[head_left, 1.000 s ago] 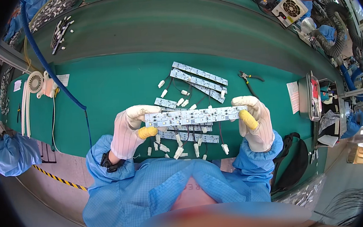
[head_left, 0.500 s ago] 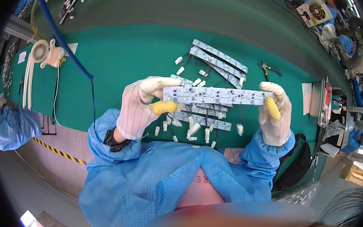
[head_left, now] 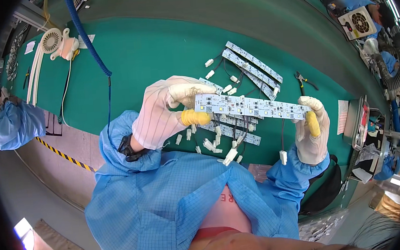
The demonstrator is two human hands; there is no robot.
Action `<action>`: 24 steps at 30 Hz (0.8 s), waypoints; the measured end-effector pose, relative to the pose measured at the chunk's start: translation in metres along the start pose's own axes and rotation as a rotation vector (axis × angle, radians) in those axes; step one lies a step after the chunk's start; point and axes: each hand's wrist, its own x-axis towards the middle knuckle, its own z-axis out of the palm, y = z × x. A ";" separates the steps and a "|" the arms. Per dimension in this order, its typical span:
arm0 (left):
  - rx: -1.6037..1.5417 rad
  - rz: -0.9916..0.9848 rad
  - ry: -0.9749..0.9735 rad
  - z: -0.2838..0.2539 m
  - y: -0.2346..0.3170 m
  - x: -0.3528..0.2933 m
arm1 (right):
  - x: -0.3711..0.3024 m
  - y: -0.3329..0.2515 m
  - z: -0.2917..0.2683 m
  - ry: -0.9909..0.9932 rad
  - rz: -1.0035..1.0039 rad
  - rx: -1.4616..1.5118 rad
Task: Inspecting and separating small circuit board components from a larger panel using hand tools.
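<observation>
Both hands pinch, spread well apart.

At lower centre, a blue gridded smock hangs open over a pink, red-lettered top. Pale striped gloves with yellow thumb sheaths cover the left hand and right hand; the left also wears a black wristband.

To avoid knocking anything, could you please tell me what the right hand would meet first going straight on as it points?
Probably the pliers on the green table, just beyond the right hand; it looks raised, so it might pass above them.
</observation>
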 end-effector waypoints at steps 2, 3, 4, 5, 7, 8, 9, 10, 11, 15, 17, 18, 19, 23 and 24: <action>-0.056 -0.066 0.007 0.000 0.001 0.001 | 0.000 0.001 -0.001 0.036 0.020 -0.031; -0.107 -0.133 0.017 0.001 0.003 -0.001 | 0.001 0.001 0.000 0.034 0.026 -0.031; -0.109 -0.139 0.018 0.000 0.001 -0.001 | 0.003 0.002 0.001 0.017 -0.049 -0.071; -0.055 -0.069 0.018 -0.002 -0.001 0.000 | 0.003 0.003 0.001 0.000 -0.124 -0.111; -0.087 0.018 0.039 -0.001 -0.005 0.000 | 0.001 0.000 0.002 -0.004 -0.071 -0.037; -0.088 0.015 0.039 -0.001 -0.002 -0.001 | 0.000 -0.001 0.002 -0.008 -0.022 0.038; -0.052 -0.003 0.034 0.000 0.002 0.001 | 0.000 0.000 0.000 -0.005 -0.024 0.037; -0.015 -0.021 0.031 0.000 0.005 0.002 | 0.000 0.003 -0.001 -0.040 -0.059 0.107; -0.015 -0.018 0.028 -0.001 0.004 0.003 | 0.000 0.005 -0.003 -0.075 -0.094 0.177; 0.024 -0.025 0.033 -0.001 0.005 0.000 | 0.000 0.002 -0.002 -0.038 -0.019 0.144; -0.091 -0.146 0.019 -0.002 0.007 -0.001 | 0.003 0.005 -0.002 0.024 -0.033 0.005; -0.111 -0.158 0.011 -0.003 0.008 -0.001 | 0.002 0.003 -0.001 0.026 -0.029 0.007; -0.131 -0.170 0.002 -0.004 0.009 -0.001 | 0.002 0.000 0.001 0.012 -0.042 0.014; 0.134 0.151 -0.003 -0.009 0.002 0.008 | -0.001 0.005 -0.007 0.019 -0.027 0.076; 0.130 0.156 -0.008 -0.008 0.001 0.008 | -0.001 0.004 -0.007 0.026 -0.030 0.074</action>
